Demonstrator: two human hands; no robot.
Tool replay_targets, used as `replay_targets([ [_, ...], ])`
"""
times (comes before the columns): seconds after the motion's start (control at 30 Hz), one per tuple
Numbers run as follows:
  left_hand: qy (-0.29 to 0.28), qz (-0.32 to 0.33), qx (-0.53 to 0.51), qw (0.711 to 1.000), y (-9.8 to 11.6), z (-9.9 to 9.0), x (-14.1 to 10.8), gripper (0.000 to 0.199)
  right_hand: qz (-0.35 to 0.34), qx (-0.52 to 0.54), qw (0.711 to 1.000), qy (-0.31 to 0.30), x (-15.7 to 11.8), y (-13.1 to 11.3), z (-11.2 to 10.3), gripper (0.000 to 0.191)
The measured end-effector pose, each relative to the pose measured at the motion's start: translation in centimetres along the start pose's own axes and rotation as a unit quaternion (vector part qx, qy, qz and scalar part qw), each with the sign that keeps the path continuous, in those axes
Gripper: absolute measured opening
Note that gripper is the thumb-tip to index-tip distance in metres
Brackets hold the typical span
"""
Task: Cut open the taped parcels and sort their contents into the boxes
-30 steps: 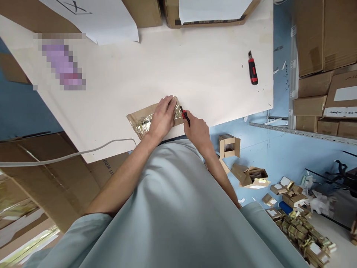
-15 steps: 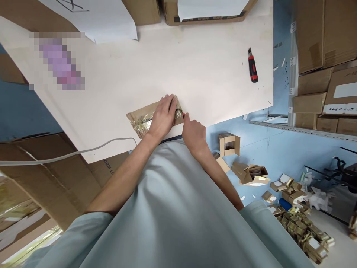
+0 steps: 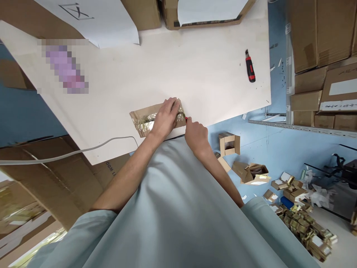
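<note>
A flat brown package wrapped in shiny clear tape (image 3: 143, 121) lies slightly tilted on the white table (image 3: 206, 74), near its front edge. Across its right part rests my left hand (image 3: 166, 119), pressing on it with fingers extended and close together. My right hand (image 3: 196, 136) is closed at the package's right end around a small red tool (image 3: 186, 118); only the red tip shows, the rest is hidden in the fist. A red and black box cutter (image 3: 250, 67) lies at the table's right side.
Cardboard boxes with white paper (image 3: 210, 11) stand along the far edge. A grey cable (image 3: 92, 148) crosses the front left corner. A blurred purple item (image 3: 65, 69) lies at left. Stacked boxes (image 3: 306, 82) stand at right; opened boxes (image 3: 255, 173) litter the floor.
The view has shifted slightly. Both hands keep nearly the same places at the package, with the right hand a little lower and still closed on the red tool.
</note>
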State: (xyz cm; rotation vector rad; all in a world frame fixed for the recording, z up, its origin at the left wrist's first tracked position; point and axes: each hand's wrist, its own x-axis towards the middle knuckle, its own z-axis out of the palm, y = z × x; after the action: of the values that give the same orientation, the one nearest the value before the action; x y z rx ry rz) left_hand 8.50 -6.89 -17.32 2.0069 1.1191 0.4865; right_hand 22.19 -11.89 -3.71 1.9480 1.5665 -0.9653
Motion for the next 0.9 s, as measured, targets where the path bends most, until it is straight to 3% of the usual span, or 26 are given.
replay_targets([
  [0.1, 0.001, -0.004, -0.01, 1.0, 0.2, 0.1, -0.1, 0.056, 0.041, 0.015, 0.999, -0.007, -0.6, 0.6, 1.2, 0.046],
  [0.27, -0.015, 0.011, 0.004, 1.0, 0.6, -0.7, 0.1, 0.055, 0.025, 0.051, 0.998, -0.008, -2.8, 2.6, 1.2, 0.042],
  [0.37, -0.017, 0.005, 0.016, 1.0, 1.1, -1.2, 0.4, 0.055, 0.048, 0.064, 0.995, 0.054, -2.9, 4.1, 0.8, 0.048],
  [0.47, -0.011, -0.016, 0.003, 1.0, 1.4, -1.4, 0.7, 0.059, 0.086, 0.08, 0.985, 0.122, 0.6, 5.7, 1.8, 0.057],
  [0.57, -0.001, -0.038, -0.02, 0.999, 0.8, -2.5, 0.3, 0.064, 0.077, 0.089, 0.986, 0.12, 6.0, 7.1, 3.8, 0.061],
  [0.67, 0.064, -0.068, -0.012, 0.996, -1.1, -4.8, -1.9, 0.068, 0.073, 0.08, 0.99, 0.086, 9.5, 8.0, 5.4, 0.066],
  [0.77, 0.142, -0.121, 0.013, 0.982, -3.8, -7.1, -6.0, 0.073, 0.032, 0.074, 0.99, 0.118, 9.7, 8.0, 5.2, 0.065],
  [0.9, 0.174, -0.221, -0.012, 0.96, -6.2, -7.8, -11.2, 0.086, -0.143, 0.054, 0.964, 0.216, 8.5, 6.1, 2.3, 0.064],
])
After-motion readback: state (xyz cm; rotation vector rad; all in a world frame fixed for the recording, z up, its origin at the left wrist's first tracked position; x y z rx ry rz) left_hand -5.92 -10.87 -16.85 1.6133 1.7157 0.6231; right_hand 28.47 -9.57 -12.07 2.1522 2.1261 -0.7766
